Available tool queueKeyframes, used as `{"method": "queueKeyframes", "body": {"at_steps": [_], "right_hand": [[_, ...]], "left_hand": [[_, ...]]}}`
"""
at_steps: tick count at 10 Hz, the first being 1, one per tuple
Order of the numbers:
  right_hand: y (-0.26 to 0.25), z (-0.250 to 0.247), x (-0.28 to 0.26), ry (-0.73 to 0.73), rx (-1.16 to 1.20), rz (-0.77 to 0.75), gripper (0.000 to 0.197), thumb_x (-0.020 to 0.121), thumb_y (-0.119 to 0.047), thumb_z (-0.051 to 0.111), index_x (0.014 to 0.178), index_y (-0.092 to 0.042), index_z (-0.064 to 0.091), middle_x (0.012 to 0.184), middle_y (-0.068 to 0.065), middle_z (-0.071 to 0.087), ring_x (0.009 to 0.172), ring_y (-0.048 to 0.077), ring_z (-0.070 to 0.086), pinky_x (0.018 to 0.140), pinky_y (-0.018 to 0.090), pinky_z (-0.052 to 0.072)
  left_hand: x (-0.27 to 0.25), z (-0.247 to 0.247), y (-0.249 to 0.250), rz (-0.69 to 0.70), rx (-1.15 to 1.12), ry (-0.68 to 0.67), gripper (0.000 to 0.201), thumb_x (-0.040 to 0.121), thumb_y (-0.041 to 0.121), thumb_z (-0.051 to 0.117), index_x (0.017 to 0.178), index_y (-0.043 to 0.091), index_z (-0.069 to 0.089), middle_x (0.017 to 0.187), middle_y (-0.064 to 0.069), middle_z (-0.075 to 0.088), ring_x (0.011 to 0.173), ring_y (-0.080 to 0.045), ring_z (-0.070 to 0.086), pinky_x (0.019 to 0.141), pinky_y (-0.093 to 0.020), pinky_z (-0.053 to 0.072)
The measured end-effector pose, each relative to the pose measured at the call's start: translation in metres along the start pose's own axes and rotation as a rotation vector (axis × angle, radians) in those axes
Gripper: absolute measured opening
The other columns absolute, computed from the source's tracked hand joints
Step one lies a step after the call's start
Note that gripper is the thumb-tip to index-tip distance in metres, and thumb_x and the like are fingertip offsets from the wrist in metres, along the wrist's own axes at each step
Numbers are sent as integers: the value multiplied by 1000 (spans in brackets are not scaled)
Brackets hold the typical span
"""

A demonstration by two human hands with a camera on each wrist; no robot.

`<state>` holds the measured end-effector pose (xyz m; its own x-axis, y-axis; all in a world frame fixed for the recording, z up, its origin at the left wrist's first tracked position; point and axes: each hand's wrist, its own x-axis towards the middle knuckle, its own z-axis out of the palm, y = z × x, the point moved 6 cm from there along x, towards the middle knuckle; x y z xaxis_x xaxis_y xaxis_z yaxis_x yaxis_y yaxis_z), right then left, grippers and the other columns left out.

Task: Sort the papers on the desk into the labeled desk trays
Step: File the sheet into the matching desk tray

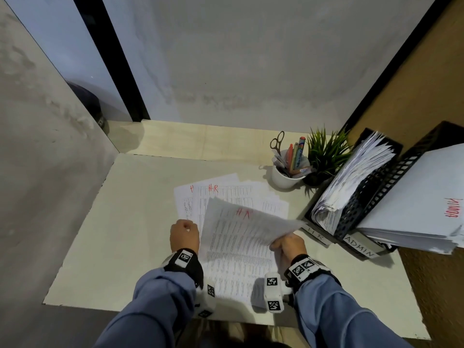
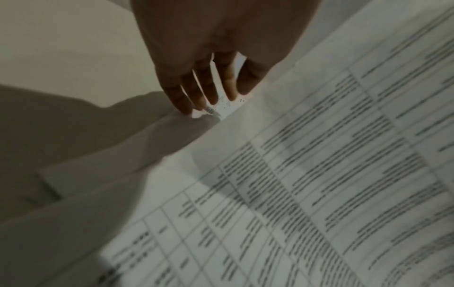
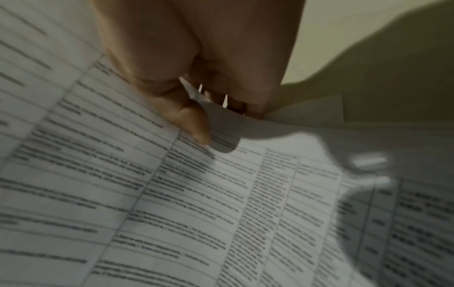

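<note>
Several printed sheets marked "HR" in red lie fanned in a pile [image 1: 227,190] mid-desk. My right hand [image 1: 286,244] pinches the right edge of the top HR sheet [image 1: 241,229] and lifts that side off the pile. In the right wrist view the thumb [image 3: 194,124] lies on the HR sheet [image 3: 221,194] with the fingers curled under it. My left hand [image 1: 184,234] presses its fingertips [image 2: 186,108] onto the lower papers [image 2: 228,106] at the pile's left edge. Black mesh trays stand at the right: the HR tray [image 1: 359,194] and the ADMIN tray [image 1: 391,182], both holding paper.
A white cup [image 1: 286,178] with scissors and pens and a small green plant [image 1: 326,154] stand behind the trays. Walls close in the desk [image 1: 120,234] on the left, back and right. Its front edge runs just below my forearms.
</note>
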<state>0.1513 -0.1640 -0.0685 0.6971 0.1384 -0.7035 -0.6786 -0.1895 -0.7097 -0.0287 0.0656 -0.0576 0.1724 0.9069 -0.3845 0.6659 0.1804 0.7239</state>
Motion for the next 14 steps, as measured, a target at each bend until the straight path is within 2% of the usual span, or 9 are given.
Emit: {"method": "queueKeyframes", "body": {"at_steps": [3,5,6,7,8,9,11,12,14], "right_hand": [[-12,1,-8,-40,-104,-68,43,74,28,31,53,-6,47,41,-2,48,47,16,44,45,21,38],[-17,0,-11,-1,-139,-53,33,72,21,34,56,-3,50,33,2,45,32,13,43,31,9,29],[-16,-2,-9,-18,-173,-31,35,79,23,36,62,-3,54,42,0,52,43,14,48,34,12,36],[-13,-4,-6,-12,-241,21,29,77,16,55,69,-11,60,65,2,56,59,13,52,52,17,44],[-11,-1,-5,0,-199,-6,32,68,24,48,60,-7,56,49,3,58,57,19,54,68,30,46],[-17,1,-8,-16,-294,-13,32,83,9,52,63,-17,53,33,-17,52,55,9,51,57,21,44],[-29,-2,-18,-6,-352,-79,39,85,10,51,63,-22,53,61,-7,53,60,5,45,67,22,41],[-26,-5,-16,20,-338,-65,35,81,14,50,61,-15,54,66,-1,52,63,14,49,74,26,39],[-16,-5,-12,32,-297,15,22,62,20,55,70,0,57,76,13,58,82,28,53,62,28,43]], "left_hand": [[-1,8,3,-118,111,-126,46,88,9,58,129,0,41,124,-22,54,112,-38,54,88,-38,43],[-3,13,1,99,57,-177,10,81,4,62,88,11,64,82,-3,57,79,-23,53,74,-23,40],[-9,9,0,188,-92,-185,22,83,-3,57,74,13,69,83,-3,64,80,-22,57,79,-28,45],[-8,6,-6,142,-147,-225,51,82,-7,49,44,27,54,50,14,54,60,-15,47,59,-23,36],[-2,11,-16,85,-204,-293,49,79,-8,48,42,24,57,48,12,56,59,-17,48,62,-28,40],[1,16,-22,-2,-327,-343,46,73,-16,43,45,15,61,73,-13,71,76,-29,62,80,-42,50],[-5,16,-14,-28,-384,-338,51,67,-22,34,40,16,56,64,-18,61,66,-24,54,64,-30,45],[-10,16,-9,-47,-364,-336,54,67,-22,30,37,17,51,42,5,47,53,-16,38,51,-23,29],[-3,25,-16,-61,-274,-363,45,69,-14,36,45,18,56,64,-10,51,69,-24,45,66,-33,36]]}}
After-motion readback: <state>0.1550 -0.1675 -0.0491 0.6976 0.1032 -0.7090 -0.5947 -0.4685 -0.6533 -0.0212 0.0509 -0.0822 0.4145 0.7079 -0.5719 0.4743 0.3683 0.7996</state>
